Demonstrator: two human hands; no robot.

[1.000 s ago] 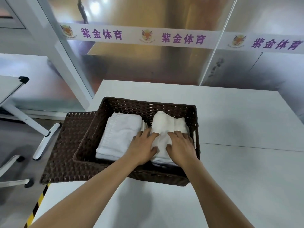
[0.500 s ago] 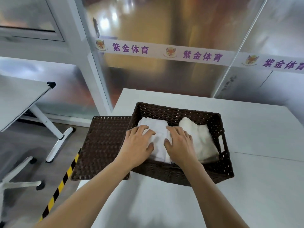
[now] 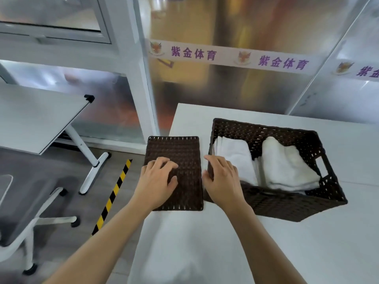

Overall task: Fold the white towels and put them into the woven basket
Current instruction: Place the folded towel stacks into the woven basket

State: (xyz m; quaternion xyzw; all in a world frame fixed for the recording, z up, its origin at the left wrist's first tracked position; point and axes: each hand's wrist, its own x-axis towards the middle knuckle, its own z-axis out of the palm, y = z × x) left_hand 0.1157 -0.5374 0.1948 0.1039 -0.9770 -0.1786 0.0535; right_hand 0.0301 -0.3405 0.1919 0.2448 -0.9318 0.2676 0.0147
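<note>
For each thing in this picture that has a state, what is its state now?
basket: open, no lid on, holds two towels
left towel: folded, in basket
right towel: folded, in basket
lid: flat, beside basket
left hand: open, over lid
right hand: open, at basket's left wall

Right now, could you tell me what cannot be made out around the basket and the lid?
- Head view: basket floor, hidden under left towel stack and right towel stack.
- Woven basket near-left corner, behind right hand.
- Woven lid weave under left hand.
- Towel count: folds too blurred.
</note>
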